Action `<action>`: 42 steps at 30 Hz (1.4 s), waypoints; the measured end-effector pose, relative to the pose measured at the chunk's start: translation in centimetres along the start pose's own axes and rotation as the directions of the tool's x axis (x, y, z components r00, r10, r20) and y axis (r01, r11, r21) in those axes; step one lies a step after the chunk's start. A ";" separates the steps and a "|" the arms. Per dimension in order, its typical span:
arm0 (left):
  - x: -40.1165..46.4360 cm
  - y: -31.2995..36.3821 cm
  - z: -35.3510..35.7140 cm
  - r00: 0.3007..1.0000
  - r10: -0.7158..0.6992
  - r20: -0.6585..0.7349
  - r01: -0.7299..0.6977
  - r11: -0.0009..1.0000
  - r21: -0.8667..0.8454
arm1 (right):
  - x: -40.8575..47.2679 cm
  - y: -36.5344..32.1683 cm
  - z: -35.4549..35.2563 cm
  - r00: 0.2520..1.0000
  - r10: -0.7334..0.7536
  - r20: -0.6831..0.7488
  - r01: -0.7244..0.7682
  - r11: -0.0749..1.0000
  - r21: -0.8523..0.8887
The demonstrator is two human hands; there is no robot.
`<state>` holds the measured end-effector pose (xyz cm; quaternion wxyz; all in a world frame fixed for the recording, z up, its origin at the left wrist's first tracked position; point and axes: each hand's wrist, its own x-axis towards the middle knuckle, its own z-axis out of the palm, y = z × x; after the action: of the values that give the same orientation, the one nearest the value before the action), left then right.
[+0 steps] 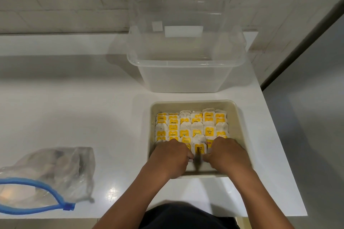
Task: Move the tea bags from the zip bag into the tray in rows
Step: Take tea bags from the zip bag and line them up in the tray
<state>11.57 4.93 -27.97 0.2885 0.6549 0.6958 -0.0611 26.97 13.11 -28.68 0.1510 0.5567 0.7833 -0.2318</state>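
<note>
Risk, toppled rows: the tea bags (191,127) stand on edge and overlap in tight rows; pushing too hard from the near side would, I judge, tip or fan out the rows behind.
Risk, tangled tags: a dark blur hangs between the two hands at the near wall; whether it is a string or motion smear cannot be told. A string caught under a finger could drag a bag out of line.
Risk, tray shift: the beige tray (236,126) sits near the counter's right edge, so a forward shove could slide it toward the clear storage bin (186,72) behind it.
Left hand (170,156): inside the tray at its near left; fingers curled down onto the nearest row. Whether they pinch a bag or only press cannot be told, the tips being hidden.
Right hand (228,153): inside the tray at its near right; fingers likewise curled, the tips out of sight; grip cannot be told.
Between the hands: a bag with a yellow RELAX tag (199,148) stands upright, apparently being squared up.
Tea bags, location: most fill the tray in rows, with a bare strip left along the near wall.
Zip bag (50,178): lies open on the white counter (74,108) well to the left, its blue zipper unsealed; pale shapes inside look like a few leftover bags.
</note>
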 end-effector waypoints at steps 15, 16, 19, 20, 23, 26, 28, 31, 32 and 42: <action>-0.4 -0.3 -0.2 1.000 -0.029 0.011 0.029 0.999 -0.039 | 0.5 -0.6 0.7 0.999 -0.017 0.042 0.019 0.999 -0.034; -0.4 -0.4 -0.2 1.000 -0.029 0.003 0.029 0.999 -0.042 | 0.5 -0.6 0.7 0.999 -0.016 0.041 0.017 0.999 -0.034; -0.6 -0.6 -0.1 0.998 -0.041 -0.054 0.038 0.998 -0.054 | 0.5 -0.5 0.7 1.000 -0.010 0.030 0.011 0.999 -0.033; -0.6 -0.6 -0.1 0.996 -0.047 -0.078 0.043 0.998 -0.053 | 0.4 -0.5 0.6 1.000 -0.009 0.024 0.010 0.999 -0.034; -0.8 -0.5 -0.3 0.988 -0.049 -0.146 0.039 0.997 -0.071 | 0.1 -0.8 0.5 1.000 -0.001 0.008 0.002 0.999 -0.037; -1.1 -0.3 -0.3 0.982 -0.042 -0.182 0.028 0.996 -0.080 | 0.0 -1.1 0.6 1.000 0.000 -0.005 -0.001 0.999 -0.040; -1.4 -0.4 -0.3 0.979 -0.048 -0.200 0.031 0.996 -0.087 | -0.3 -1.2 0.1 1.000 0.000 0.014 0.000 0.999 -0.033; -2.2 -0.3 -0.5 0.961 -0.049 -0.272 0.023 0.995 -0.100 | -1.2 -1.2 -1.0 1.000 -0.006 0.018 0.006 1.000 -0.025; -2.6 -0.2 -0.7 0.952 -0.054 -0.301 0.019 0.993 -0.117 | -1.7 -1.4 -1.4 1.000 -0.014 0.002 0.015 0.999 -0.030; -9.8 -3.0 -2.6 0.800 -0.178 -0.573 0.011 0.959 -0.282 | -7.7 -8.4 -4.2 0.935 -0.317 -0.160 0.348 0.907 0.236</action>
<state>7.64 -2.88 -21.96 0.1378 0.5607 0.7848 0.2254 21.70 6.83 -19.63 -0.0121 0.4425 0.8369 -0.3218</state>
